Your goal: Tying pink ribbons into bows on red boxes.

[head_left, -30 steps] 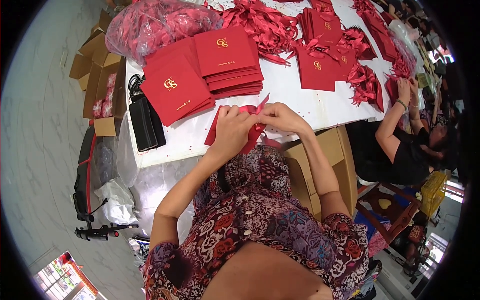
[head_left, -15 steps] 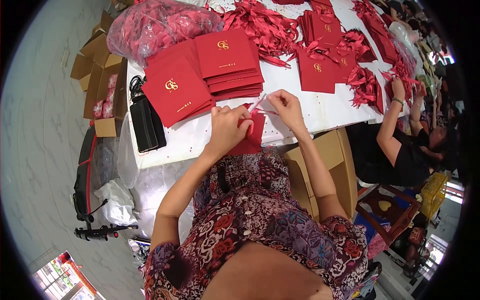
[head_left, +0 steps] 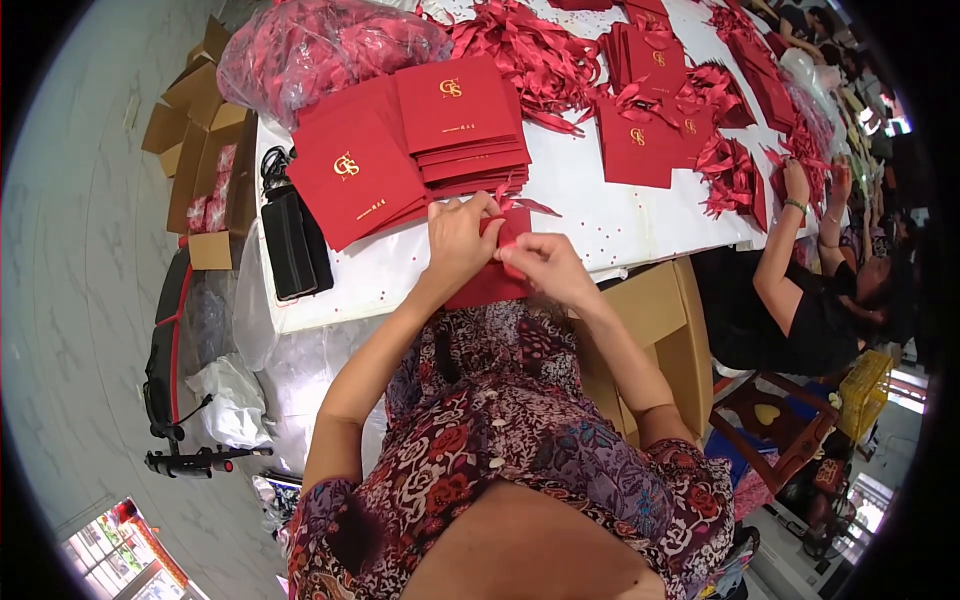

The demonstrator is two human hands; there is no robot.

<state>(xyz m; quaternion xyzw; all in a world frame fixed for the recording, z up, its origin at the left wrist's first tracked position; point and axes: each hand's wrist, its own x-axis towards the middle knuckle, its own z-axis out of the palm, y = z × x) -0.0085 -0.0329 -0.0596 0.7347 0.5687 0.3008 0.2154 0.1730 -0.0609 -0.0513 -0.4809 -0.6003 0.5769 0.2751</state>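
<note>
At the table's near edge, a flat red paper bag (head_left: 492,288) lies in front of me, partly covered by both hands. My left hand (head_left: 460,240) is closed on its left side, thumb pressed toward the middle. A red ribbon (head_left: 535,207) sticks out past the bag's far edge, beside the left fingers. My right hand (head_left: 552,266) is closed in a pinch over the bag's middle, close to the left thumb. It seems to hold part of the ribbon, though the fingertips hide most of it. Just beyond the left hand stand stacks of flat red bags (head_left: 360,180) with gold emblems.
A black case (head_left: 295,245) lies left of the stacks. Behind are a clear bag of red ribbon (head_left: 320,50) and a loose ribbon heap (head_left: 530,60). Bags with ribbons (head_left: 640,150) lie farther right. An open carton (head_left: 650,320) stands by my right arm. A co-worker (head_left: 800,290) works at right.
My right hand has come down and left, from holding a ribbon end out beyond the bag to the bag's middle. The left hand has stayed almost in place on the bag.
</note>
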